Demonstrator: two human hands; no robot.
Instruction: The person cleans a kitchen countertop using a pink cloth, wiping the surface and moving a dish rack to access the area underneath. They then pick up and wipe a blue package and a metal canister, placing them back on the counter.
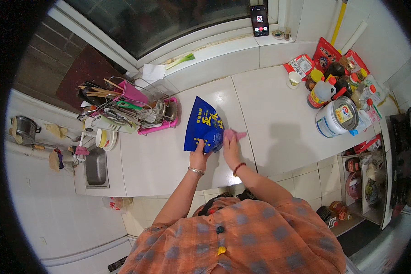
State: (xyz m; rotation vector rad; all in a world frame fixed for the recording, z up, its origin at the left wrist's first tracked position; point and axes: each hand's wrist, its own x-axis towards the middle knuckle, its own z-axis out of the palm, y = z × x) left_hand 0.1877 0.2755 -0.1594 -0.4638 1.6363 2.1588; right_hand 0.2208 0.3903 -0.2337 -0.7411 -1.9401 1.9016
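My left hand grips the lower edge of a blue plastic pouch with yellow writing, its thumb on the front face. The pouch is tilted over the white tiled counter. Close at its right side, my right hand holds a pink cloth, whose end sticks out to the right past the fingers. The cloth is near or against the pouch's right edge; whether they touch is hard to tell. The undersides of both hands are hidden.
A wire dish rack with a pink tray, chopsticks and utensils stands at left, near a steel sink. At right are a large white can, several bottles and a paper cup. A phone and green onion rest on the sill.
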